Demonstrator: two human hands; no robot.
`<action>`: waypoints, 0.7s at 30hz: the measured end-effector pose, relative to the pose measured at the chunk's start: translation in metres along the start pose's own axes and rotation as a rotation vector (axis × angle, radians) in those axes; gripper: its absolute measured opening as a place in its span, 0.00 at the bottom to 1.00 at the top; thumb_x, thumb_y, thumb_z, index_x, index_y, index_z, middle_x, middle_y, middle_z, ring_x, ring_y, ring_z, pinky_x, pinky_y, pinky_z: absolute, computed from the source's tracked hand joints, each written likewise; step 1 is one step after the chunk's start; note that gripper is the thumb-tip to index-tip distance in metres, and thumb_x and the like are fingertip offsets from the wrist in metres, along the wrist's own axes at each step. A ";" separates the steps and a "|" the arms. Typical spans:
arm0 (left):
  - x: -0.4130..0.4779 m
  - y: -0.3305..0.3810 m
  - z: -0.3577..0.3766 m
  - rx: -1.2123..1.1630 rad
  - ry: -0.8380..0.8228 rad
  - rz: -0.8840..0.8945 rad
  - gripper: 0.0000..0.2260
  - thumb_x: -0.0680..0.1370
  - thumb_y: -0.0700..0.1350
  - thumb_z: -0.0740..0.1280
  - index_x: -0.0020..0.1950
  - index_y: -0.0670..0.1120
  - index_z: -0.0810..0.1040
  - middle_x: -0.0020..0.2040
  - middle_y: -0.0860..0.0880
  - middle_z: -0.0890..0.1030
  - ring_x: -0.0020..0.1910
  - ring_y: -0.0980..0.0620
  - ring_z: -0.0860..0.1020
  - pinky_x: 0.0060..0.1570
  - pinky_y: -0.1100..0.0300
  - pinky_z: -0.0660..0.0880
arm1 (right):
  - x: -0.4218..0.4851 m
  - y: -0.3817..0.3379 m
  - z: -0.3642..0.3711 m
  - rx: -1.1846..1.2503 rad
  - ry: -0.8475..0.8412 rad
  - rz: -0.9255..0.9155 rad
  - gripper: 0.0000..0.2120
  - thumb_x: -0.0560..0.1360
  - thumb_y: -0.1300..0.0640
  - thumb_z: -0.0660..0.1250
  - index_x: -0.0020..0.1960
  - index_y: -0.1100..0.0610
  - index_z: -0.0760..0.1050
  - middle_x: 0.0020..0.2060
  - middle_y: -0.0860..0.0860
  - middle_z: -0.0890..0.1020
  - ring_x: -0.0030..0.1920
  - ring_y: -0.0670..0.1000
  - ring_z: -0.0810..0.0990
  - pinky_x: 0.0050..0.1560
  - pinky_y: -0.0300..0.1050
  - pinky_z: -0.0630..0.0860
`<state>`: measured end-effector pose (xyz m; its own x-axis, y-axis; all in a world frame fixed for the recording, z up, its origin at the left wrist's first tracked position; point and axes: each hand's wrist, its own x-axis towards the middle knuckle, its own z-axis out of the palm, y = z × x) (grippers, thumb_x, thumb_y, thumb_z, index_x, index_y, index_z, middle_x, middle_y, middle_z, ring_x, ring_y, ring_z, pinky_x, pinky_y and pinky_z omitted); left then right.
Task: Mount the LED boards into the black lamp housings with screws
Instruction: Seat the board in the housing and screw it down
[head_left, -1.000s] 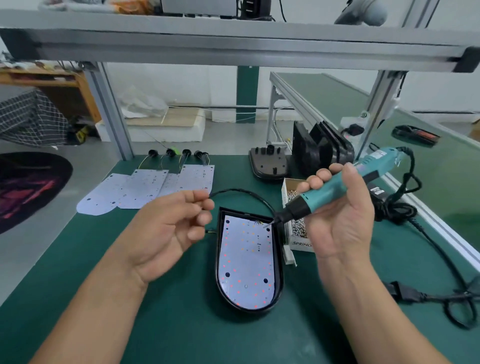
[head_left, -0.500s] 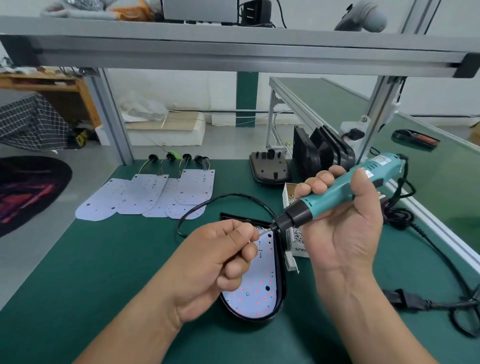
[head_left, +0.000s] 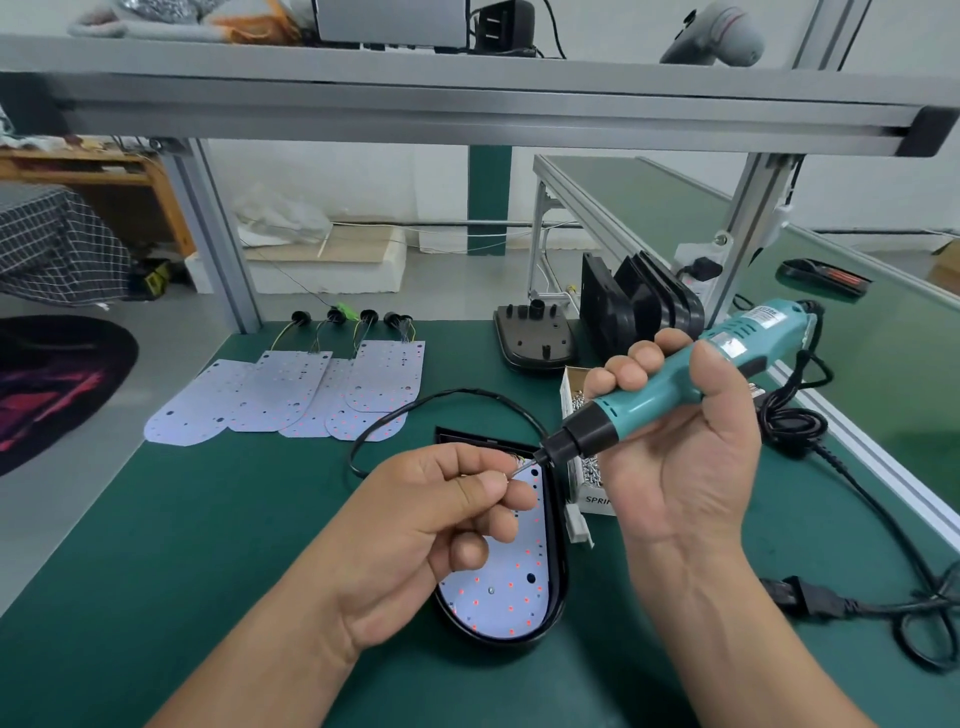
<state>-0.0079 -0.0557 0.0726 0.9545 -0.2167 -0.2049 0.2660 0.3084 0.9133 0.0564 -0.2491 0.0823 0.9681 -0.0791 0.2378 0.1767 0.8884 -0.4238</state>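
We're at the screw-loading step, as we read it: left hand (head_left: 447, 525) has thumb & forefinger pinched together right at the bit tip of the electric screwdriver (head_left: 670, 384), presumably seating a screw on it, tho the screw itself is too small to make out. Right hand (head_left: 680, 457) is wrapped tight round the teal driver body, held up off the bench, bit slanting down-left. Next move prob. calls for dropping the bit straight down over an open mounting hole in the LED board (head_left: 506, 587), keeping it square so the screw doesn't tip off. That board, white w/ red dots & a few dark holes, sits inside the black lamp housing (head_left: 558, 561), flat on the green bench (head_left: 208, 545) at centre-near, partly hidden under the left hand; one screw looks already in near its near end. Screw box (head_left: 589, 467) is just right of the housing. Spare LED boards (head_left: 291, 395) lie fanned out far-left; more empty housings (head_left: 644, 306) stand far-right.
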 end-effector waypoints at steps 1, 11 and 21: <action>0.000 0.000 0.000 0.005 0.003 0.002 0.10 0.76 0.39 0.73 0.57 0.39 0.82 0.48 0.39 0.87 0.34 0.53 0.81 0.27 0.65 0.73 | 0.000 0.000 0.000 -0.003 -0.004 0.000 0.05 0.82 0.56 0.66 0.54 0.57 0.75 0.41 0.52 0.75 0.39 0.51 0.75 0.48 0.49 0.77; -0.003 0.002 0.002 0.011 0.013 0.026 0.11 0.76 0.41 0.72 0.57 0.39 0.81 0.50 0.40 0.87 0.37 0.53 0.82 0.27 0.64 0.73 | -0.001 -0.001 0.000 0.000 -0.006 0.000 0.04 0.81 0.57 0.65 0.54 0.57 0.75 0.41 0.52 0.75 0.39 0.51 0.75 0.49 0.48 0.76; -0.003 0.004 0.005 -0.037 0.013 0.007 0.04 0.71 0.38 0.74 0.45 0.43 0.86 0.44 0.41 0.83 0.31 0.55 0.74 0.25 0.65 0.68 | -0.002 -0.001 0.002 0.013 -0.029 -0.003 0.04 0.81 0.57 0.64 0.54 0.57 0.75 0.41 0.51 0.75 0.39 0.51 0.75 0.48 0.48 0.76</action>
<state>-0.0103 -0.0582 0.0782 0.9581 -0.2022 -0.2030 0.2635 0.3441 0.9012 0.0540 -0.2491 0.0846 0.9619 -0.0687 0.2648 0.1771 0.8940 -0.4116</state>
